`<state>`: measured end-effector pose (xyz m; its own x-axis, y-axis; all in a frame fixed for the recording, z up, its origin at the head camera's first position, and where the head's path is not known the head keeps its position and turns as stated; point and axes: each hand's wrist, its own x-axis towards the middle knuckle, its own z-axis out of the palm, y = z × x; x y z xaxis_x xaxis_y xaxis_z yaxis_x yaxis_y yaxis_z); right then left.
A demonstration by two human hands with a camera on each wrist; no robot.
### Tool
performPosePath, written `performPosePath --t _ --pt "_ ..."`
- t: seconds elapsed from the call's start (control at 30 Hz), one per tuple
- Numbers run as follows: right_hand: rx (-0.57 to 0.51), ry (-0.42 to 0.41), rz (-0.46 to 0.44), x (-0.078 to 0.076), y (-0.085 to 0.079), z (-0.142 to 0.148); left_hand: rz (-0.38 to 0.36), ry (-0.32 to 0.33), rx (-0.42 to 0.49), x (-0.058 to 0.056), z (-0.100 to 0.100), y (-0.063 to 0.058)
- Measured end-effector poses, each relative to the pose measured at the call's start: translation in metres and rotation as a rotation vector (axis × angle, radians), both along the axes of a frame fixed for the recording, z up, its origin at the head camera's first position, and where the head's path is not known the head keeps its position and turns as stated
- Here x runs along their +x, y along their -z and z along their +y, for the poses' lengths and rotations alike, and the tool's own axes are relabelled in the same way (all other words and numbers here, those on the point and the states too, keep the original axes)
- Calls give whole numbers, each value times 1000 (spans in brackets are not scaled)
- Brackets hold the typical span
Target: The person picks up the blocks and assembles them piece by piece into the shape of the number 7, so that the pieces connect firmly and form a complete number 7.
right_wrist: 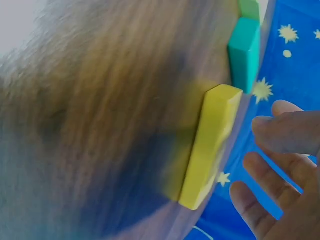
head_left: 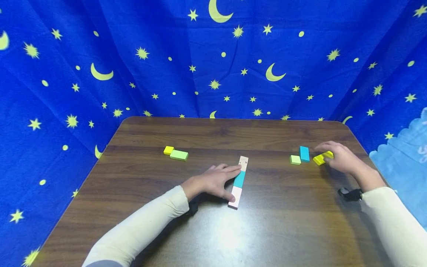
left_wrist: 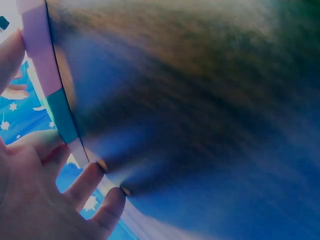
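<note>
Three flat blocks lie end to end on the table: a pale pink block (head_left: pixel 235 196) nearest, a teal block (head_left: pixel 239 179) in the middle and a peach block (head_left: pixel 244 160) farthest. My left hand (head_left: pixel 216 181) spreads along their left side, thumb at the pink block and forefinger by the peach one. To the right, my right hand (head_left: pixel 341 158) hovers with parted fingers over a yellow block (head_left: pixel 319 160), overlapping it in the head view. In the right wrist view, the fingers are beside the yellow block (right_wrist: pixel 210 150), apart from it.
Left of the yellow block lie a blue block (head_left: pixel 304 154) and a small pale green block (head_left: pixel 295 160). Across the table, a small yellow block (head_left: pixel 168 150) touches a green block (head_left: pixel 179 155). A blue star-patterned curtain (head_left: pixel 180 78) hangs behind the wooden table (head_left: pixel 273 226).
</note>
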<state>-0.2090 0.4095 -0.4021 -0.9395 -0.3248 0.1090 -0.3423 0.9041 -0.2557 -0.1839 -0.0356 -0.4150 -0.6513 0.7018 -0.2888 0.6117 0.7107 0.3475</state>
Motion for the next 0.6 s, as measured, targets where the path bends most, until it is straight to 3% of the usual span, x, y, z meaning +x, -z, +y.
performPosePath --t 0.23,0.4,0.6 --pt "17 18 -30 -2 4 5 -4 -7 4 1 0 -2" --pt "28 -4 9 -3 8 7 -4 -5 3 1 0 -1" --pt "141 -21 -34 -4 15 11 2 -2 4 1 0 0"
